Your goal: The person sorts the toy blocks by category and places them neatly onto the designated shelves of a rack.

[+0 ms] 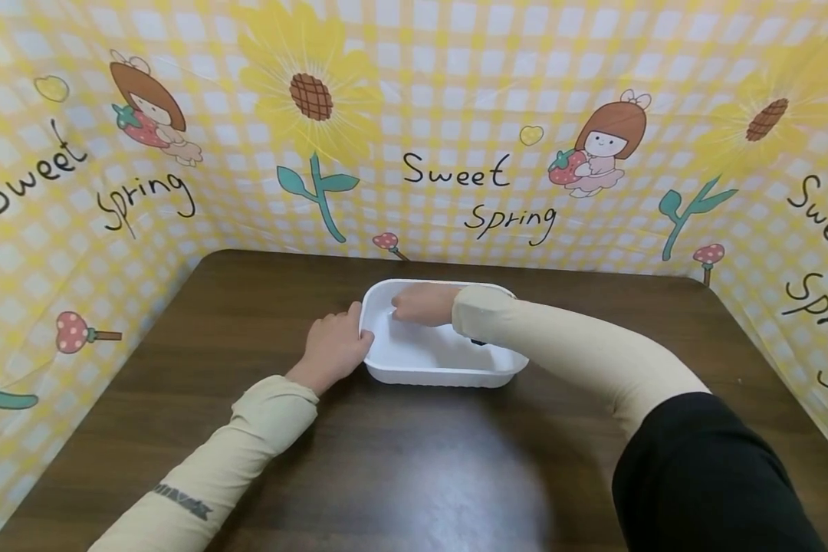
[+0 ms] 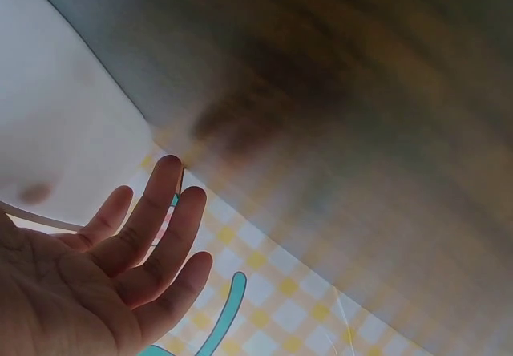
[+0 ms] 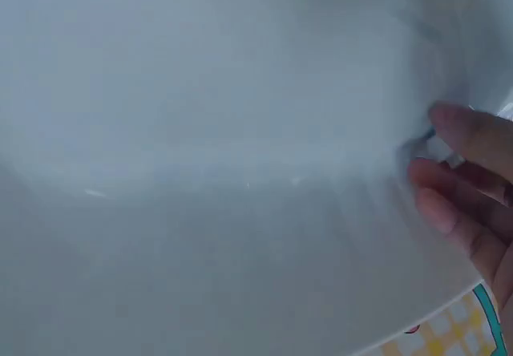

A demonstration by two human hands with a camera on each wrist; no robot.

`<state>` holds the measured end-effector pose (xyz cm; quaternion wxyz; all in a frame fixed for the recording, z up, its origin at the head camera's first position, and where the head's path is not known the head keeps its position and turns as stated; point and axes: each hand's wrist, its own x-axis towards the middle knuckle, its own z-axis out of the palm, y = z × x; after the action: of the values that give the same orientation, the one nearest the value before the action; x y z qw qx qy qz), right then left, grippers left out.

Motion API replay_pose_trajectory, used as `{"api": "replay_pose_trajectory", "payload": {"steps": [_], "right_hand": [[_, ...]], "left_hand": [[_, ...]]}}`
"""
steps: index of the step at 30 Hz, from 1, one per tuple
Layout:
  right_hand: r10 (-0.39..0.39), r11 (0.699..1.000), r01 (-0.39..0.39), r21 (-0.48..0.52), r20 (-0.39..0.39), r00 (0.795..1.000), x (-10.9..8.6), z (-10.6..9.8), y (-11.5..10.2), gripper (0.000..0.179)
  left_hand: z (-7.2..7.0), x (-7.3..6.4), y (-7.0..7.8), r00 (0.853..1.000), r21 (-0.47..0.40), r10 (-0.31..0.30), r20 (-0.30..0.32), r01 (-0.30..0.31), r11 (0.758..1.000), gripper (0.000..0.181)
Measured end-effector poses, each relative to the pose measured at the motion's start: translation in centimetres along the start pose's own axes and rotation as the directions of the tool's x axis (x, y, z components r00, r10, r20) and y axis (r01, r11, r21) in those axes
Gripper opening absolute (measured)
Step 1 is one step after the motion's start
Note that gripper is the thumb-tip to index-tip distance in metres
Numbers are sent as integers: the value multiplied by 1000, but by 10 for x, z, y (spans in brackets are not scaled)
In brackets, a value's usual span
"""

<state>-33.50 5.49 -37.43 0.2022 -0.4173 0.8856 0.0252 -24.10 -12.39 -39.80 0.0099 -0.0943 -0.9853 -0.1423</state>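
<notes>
A white plastic basin (image 1: 441, 377), oblong with rounded corners, stands on the brown table. At its left end my left hand (image 1: 334, 345) holds the rim, the thumb lapping over the edge. In the left wrist view the fingers (image 2: 164, 248) of that hand extend loosely along the outside of the basin's wall (image 2: 72, 107). My right hand (image 1: 424, 304) reaches down inside the basin, near its left end. Thumb and fingers (image 3: 457, 212) pinch a small whitish thing (image 3: 437, 147) close to the basin wall; I cannot tell its kind.
The dark wood table (image 1: 331, 460) spreads around the basin. A yellow checked cloth (image 1: 448, 100) with sunflowers and lettering rises behind the table and along both sides. My right sleeve (image 1: 566, 337) crosses over the basin's right part and hides some of it.
</notes>
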Motion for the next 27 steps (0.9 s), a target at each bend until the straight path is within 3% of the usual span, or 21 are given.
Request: {"api": "replay_pose_trajectory", "payload": {"steps": [2, 4, 7, 9, 12, 14, 20, 27], "right_hand": [[10, 998, -9, 55, -12, 1000, 1, 1, 2, 42], [-90, 991, 87, -106, -20, 996, 1, 0, 2, 35], [-232, 927, 204, -315, -55, 971, 1, 0, 2, 24], [-253, 928, 216, -303, -90, 963, -4, -4, -1, 24], [-236, 968, 215, -132, -182, 954, -18, -14, -9, 24], [-221, 974, 228, 2, -248, 943, -31, -22, -16, 22], [-151, 927, 271, 259, -404, 902, -74, -32, -36, 21], [-35, 867, 306, 393, -563, 826, -109, -16, -46, 26]], "left_hand": [[-1, 0, 0, 1000, 1, 2, -8, -2, 1000, 42], [-1, 0, 0, 1000, 0, 8, -18, -8, 1000, 40], [0, 0, 0, 1000, -4, 15, -26, -15, 1000, 38], [0, 0, -1, 1000, -7, 14, -22, -14, 1000, 38], [-1, 0, -1, 1000, -8, 16, -21, -16, 1000, 37], [0, 0, -2, 999, -9, 22, -29, -22, 1000, 35], [-1, 3, -2, 998, 0, 32, -50, -32, 999, 35], [-2, 0, -1, 1000, -4, 22, -18, -22, 1000, 42]]}}
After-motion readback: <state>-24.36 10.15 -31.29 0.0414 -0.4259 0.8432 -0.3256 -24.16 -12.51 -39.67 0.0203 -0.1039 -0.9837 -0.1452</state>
